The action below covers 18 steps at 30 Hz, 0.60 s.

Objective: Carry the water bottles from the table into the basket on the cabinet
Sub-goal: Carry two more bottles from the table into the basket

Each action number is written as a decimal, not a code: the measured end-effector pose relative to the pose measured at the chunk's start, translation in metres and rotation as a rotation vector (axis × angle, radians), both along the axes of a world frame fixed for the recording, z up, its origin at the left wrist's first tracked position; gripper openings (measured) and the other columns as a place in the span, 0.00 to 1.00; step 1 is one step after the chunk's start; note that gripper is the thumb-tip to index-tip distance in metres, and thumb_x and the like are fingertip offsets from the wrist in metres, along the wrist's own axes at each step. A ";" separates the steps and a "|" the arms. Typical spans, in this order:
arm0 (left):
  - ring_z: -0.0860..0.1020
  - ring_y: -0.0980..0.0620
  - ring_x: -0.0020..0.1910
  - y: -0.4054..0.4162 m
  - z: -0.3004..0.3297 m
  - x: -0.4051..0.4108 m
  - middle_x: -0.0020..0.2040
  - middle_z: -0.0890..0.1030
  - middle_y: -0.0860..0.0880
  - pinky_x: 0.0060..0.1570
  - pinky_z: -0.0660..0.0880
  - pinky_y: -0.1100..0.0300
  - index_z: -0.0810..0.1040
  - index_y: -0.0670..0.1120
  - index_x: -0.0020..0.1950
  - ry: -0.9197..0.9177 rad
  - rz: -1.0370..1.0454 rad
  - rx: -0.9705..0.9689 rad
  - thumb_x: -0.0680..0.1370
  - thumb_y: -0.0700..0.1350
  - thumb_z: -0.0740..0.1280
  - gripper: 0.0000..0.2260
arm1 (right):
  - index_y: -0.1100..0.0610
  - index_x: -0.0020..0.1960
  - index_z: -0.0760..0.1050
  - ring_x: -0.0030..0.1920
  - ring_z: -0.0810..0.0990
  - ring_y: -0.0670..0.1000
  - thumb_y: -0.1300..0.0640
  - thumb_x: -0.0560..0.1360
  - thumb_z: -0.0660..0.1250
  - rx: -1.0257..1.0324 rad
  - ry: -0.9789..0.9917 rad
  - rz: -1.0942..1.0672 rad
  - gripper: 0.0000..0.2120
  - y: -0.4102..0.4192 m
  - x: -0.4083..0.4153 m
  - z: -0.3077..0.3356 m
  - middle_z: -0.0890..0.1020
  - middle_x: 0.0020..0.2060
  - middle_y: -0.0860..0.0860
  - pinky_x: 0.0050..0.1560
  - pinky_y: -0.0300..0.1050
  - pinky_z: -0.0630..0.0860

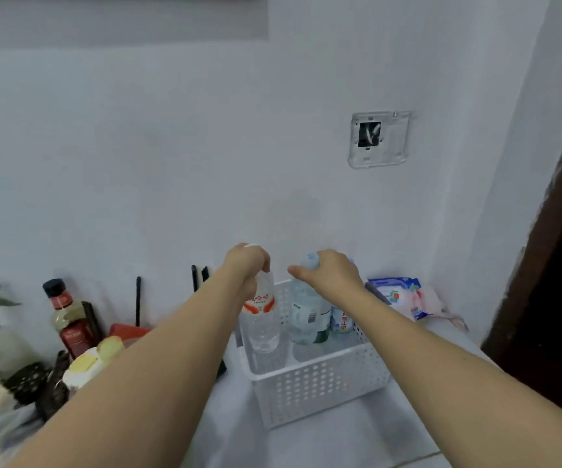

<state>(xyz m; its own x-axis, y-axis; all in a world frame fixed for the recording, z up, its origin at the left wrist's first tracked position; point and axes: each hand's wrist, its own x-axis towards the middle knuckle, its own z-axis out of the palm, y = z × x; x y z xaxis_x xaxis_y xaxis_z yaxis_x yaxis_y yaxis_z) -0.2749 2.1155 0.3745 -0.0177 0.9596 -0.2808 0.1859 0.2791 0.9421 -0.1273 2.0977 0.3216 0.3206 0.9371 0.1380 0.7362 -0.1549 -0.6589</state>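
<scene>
While both bottles are being lowered upright, each is held at its neck from above, presumably so that the body hangs vertical and drops cleanly between the basket walls. The left hand (249,261) is curled round the cap end of the red-labelled bottle (262,319), its fingers clamped on the neck; the base of this bottle sits low inside the white perforated basket (320,383), at the left rear. The right hand (330,271) grips the top of the green-labelled bottle (306,315), with the thumb extended leftward and the remaining fingers wrapped over the cap. This bottle stands just beside the first, near the basket's rear wall. A third bottle with a blue label (341,319) is already set in the right rear corner, touching or nearly touching the green-labelled one. Whether either held bottle rests on the basket floor cannot be told. The basket is placed on the pale cabinet top (323,444), close to the wall, with a blue wipes packet (396,292) behind it.
</scene>
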 end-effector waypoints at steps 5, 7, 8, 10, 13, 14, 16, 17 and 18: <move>0.68 0.40 0.58 0.031 -0.039 0.002 0.67 0.71 0.37 0.58 0.67 0.51 0.70 0.38 0.68 0.051 0.020 -0.037 0.73 0.26 0.55 0.24 | 0.54 0.49 0.74 0.46 0.79 0.53 0.35 0.70 0.68 0.059 -0.101 0.065 0.22 0.018 -0.003 -0.023 0.77 0.45 0.46 0.40 0.47 0.71; 0.68 0.42 0.52 0.040 -0.049 0.004 0.63 0.73 0.37 0.53 0.67 0.54 0.72 0.38 0.66 0.081 0.021 -0.024 0.73 0.25 0.56 0.23 | 0.55 0.53 0.73 0.49 0.78 0.53 0.37 0.72 0.68 0.046 -0.177 0.112 0.23 0.023 -0.003 -0.028 0.74 0.47 0.47 0.41 0.47 0.69; 0.68 0.43 0.51 0.045 -0.054 0.004 0.60 0.75 0.37 0.52 0.66 0.55 0.72 0.37 0.66 0.083 0.022 -0.020 0.74 0.25 0.55 0.23 | 0.56 0.54 0.72 0.50 0.77 0.54 0.38 0.72 0.68 0.031 -0.214 0.132 0.23 0.025 -0.003 -0.030 0.74 0.49 0.48 0.42 0.47 0.68; 0.69 0.43 0.49 0.051 -0.063 0.005 0.54 0.75 0.39 0.50 0.67 0.56 0.73 0.38 0.67 0.082 0.028 -0.012 0.75 0.27 0.55 0.21 | 0.57 0.55 0.71 0.51 0.76 0.55 0.38 0.73 0.67 -0.001 -0.261 0.160 0.23 0.029 -0.004 -0.035 0.75 0.52 0.51 0.43 0.47 0.69; 0.71 0.46 0.42 0.054 -0.081 0.005 0.46 0.75 0.42 0.44 0.67 0.55 0.74 0.40 0.65 0.100 0.033 -0.001 0.76 0.30 0.55 0.19 | 0.57 0.59 0.71 0.53 0.77 0.56 0.40 0.74 0.68 -0.048 -0.300 0.210 0.24 0.034 -0.008 -0.040 0.75 0.56 0.52 0.47 0.49 0.72; 0.70 0.47 0.39 0.055 -0.087 0.005 0.43 0.74 0.43 0.42 0.67 0.56 0.75 0.40 0.63 0.111 0.031 0.004 0.76 0.30 0.55 0.18 | 0.57 0.60 0.72 0.53 0.77 0.56 0.40 0.74 0.67 -0.068 -0.321 0.227 0.24 0.036 -0.010 -0.042 0.76 0.56 0.52 0.49 0.50 0.73; 0.69 0.48 0.38 0.058 -0.096 0.003 0.43 0.73 0.42 0.40 0.66 0.57 0.75 0.40 0.61 0.117 0.046 0.028 0.77 0.31 0.55 0.16 | 0.57 0.60 0.72 0.53 0.77 0.56 0.41 0.74 0.67 -0.084 -0.350 0.241 0.23 0.041 -0.011 -0.044 0.77 0.56 0.53 0.50 0.51 0.75; 0.69 0.47 0.39 0.060 -0.098 0.002 0.44 0.73 0.42 0.40 0.66 0.57 0.75 0.39 0.60 0.117 0.053 0.042 0.77 0.32 0.55 0.16 | 0.57 0.60 0.73 0.53 0.77 0.56 0.41 0.75 0.67 -0.083 -0.353 0.241 0.23 0.043 -0.011 -0.045 0.77 0.56 0.53 0.51 0.51 0.75; 0.69 0.48 0.39 0.062 -0.100 0.001 0.45 0.73 0.42 0.40 0.66 0.57 0.75 0.40 0.60 0.123 0.056 0.056 0.77 0.32 0.55 0.15 | 0.57 0.61 0.73 0.53 0.77 0.56 0.42 0.75 0.67 -0.083 -0.351 0.241 0.23 0.045 -0.012 -0.046 0.77 0.56 0.53 0.52 0.51 0.75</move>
<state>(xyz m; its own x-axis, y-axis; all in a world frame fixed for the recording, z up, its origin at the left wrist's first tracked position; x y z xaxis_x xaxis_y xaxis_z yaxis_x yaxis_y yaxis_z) -0.2737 2.1778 0.2740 -0.1026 0.9703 -0.2190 0.2869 0.2397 0.9275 -0.1393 2.1425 0.2752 0.0379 0.9920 0.1208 0.9350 0.0075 -0.3546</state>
